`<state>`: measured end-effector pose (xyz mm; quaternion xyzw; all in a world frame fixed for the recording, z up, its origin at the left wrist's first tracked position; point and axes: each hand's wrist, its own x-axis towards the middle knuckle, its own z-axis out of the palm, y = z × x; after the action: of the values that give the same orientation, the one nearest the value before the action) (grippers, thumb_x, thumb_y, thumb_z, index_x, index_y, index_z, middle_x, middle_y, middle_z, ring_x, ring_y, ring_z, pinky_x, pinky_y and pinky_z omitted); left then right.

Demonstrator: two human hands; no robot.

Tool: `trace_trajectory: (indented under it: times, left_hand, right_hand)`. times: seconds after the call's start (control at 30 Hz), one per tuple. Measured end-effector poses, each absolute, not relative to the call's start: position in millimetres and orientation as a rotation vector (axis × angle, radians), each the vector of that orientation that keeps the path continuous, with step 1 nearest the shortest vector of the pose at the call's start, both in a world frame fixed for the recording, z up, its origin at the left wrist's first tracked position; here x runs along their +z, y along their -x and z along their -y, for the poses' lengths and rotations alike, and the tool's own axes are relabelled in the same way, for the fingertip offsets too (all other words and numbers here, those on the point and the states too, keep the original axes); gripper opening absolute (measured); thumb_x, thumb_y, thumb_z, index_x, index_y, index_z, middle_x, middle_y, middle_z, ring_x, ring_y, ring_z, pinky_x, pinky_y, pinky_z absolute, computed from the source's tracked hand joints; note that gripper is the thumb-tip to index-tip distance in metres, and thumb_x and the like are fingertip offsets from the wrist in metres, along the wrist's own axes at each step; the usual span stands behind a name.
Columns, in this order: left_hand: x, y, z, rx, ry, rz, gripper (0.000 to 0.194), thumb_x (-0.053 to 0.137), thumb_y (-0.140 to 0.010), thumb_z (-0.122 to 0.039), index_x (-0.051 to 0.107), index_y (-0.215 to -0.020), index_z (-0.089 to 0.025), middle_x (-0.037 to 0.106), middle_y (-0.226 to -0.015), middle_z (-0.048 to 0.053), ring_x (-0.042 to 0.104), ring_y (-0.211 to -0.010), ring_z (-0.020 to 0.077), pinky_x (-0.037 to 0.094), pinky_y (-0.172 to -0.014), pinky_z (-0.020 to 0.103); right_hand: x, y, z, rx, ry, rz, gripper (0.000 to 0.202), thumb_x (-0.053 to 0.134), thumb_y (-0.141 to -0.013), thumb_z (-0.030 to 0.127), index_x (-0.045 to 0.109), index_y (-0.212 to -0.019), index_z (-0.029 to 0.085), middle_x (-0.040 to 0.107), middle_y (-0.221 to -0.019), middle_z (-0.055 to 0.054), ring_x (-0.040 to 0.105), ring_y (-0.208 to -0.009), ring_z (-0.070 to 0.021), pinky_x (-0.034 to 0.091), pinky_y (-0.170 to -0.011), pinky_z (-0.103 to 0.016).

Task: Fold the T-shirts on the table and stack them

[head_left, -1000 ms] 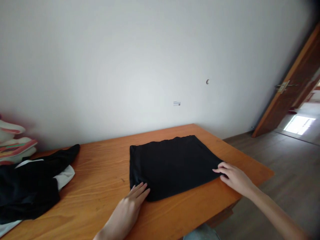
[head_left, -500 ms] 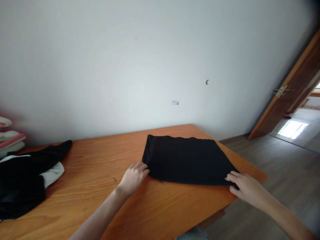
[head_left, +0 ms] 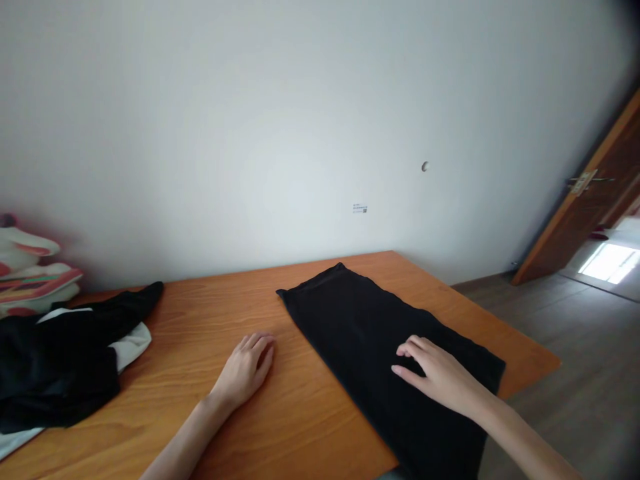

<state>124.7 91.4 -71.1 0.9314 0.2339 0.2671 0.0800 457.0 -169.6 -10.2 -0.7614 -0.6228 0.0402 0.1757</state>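
A piece of black cloth (head_left: pixel 360 333), laid flat in a roughly rectangular shape, slants across the right part of the wooden table (head_left: pixel 300 413). Its near end reaches the table's front edge at the bottom of the view. My right hand (head_left: pixel 430 370) is over the cloth, thumb and fingers apart with nothing between them; whether it touches the fabric I cannot tell. To the left of the cloth, my left hand (head_left: pixel 245 367) rests on the bare wood with its fingers loosely bent and the thumb apart, holding nothing.
At the left lies a crumpled heap of black and white clothing (head_left: pixel 65 373). Behind it stands a white and pink figure (head_left: pixel 35 267). A pale wall (head_left: pixel 250 133) borders the table's far side. Beyond the right edge are the floor (head_left: pixel 565 373) and a brown door (head_left: pixel 575 200).
Both hands have let go of the cloth's near corners. The cloth has turned, its near end now toward the table's front. My left hand moved left, my right hand inward over the cloth.
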Motion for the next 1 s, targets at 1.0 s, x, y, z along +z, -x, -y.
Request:
trace_trajectory:
  times: [1.0]
  left_hand:
    - [-52.8, -135.9, -70.6, 0.778, -2.296, -0.646, 0.019, 0.046, -0.095, -0.019, 0.065, -0.096, -0.021, 0.064, -0.099, 0.008, 0.063, -0.085, 0.0182, 0.056, -0.079, 0.031]
  right_hand:
    - [-48.9, -323.4, -123.2, 0.107, 2.366, 1.909, 0.048, 0.035, -0.099, 0.011, 0.046, -0.143, -0.003, 0.066, -0.122, -0.029, 0.069, -0.107, -0.0322, 0.054, -0.087, -0.039]
